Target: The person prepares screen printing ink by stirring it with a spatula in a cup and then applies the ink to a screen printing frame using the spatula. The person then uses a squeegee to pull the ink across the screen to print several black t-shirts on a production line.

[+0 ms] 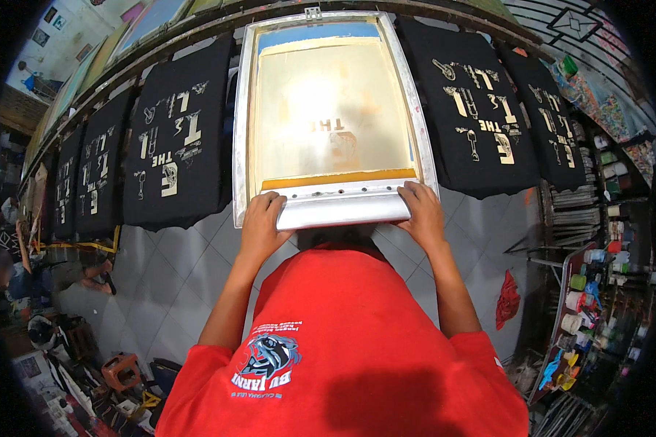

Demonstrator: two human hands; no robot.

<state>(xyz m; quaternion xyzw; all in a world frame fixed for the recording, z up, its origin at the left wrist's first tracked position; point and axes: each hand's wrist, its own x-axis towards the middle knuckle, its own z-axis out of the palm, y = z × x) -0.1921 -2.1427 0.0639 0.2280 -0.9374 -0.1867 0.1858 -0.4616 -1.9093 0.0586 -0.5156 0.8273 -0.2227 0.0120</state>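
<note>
A metal-framed printing screen (pixel 412 95) lies in front of me, its pale mesh (pixel 328 80) showing faint reversed lettering and a figure. Across its near end is a silver bolted squeegee (pixel 332 211) with an orange-yellow strip along the far side. My left hand (pixel 262 218) grips the squeegee's left end, fingers curled over it, and my right hand (pixel 423 213) grips the right end the same way. Black T-shirts on boards (pixel 168 95), (pixel 466 167) with cream prints flank the screen on both sides. My red shirt fills the lower middle.
Several more printed shirts (pixel 102 197) continue along the rail. Ink containers (pixel 576 302) fill a rack on the right, beside metal racks (pixel 568 222). An orange stool (pixel 120 371) and clutter sit lower left. Another person (pixel 18 269) is at the far left. A red cloth (pixel 508 298) lies right.
</note>
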